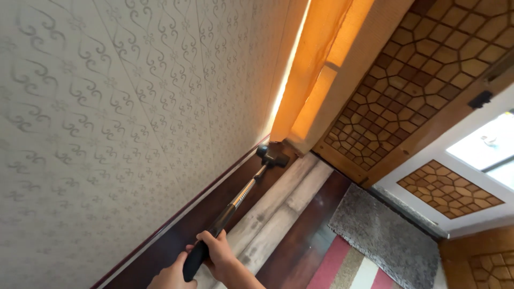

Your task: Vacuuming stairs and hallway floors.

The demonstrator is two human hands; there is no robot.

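Along the wall (107, 107), low down by its dark red skirting, two hands grip one vacuum wand (235, 200). Right hand (218, 254): fingers wrapped tight round the black handle, knuckles toward the wall. Left hand (172, 275): half cut off by the bottom edge, fingers curled against the lower end of the same handle, just beside the right hand; whether its grip closes fully, cannot tell.

Count: one wand, one nozzle (272, 157), two hands, one rug (385, 235), one mat (348, 267), one curtain (313, 69).

The wand is a thin straight tube, black at the handle, then shiny metal, running away from the hands close beside the wall. Its black nozzle sits on the floor (289, 203) at the far end, in the corner where the wall meets the orange curtain, touching the boards.

The floor has mixed dark and pale planks. The grey rug lies well apart from the wall, near a wooden honeycomb-pattern door. The striped red and white mat lies next to the rug, nearer the hands.
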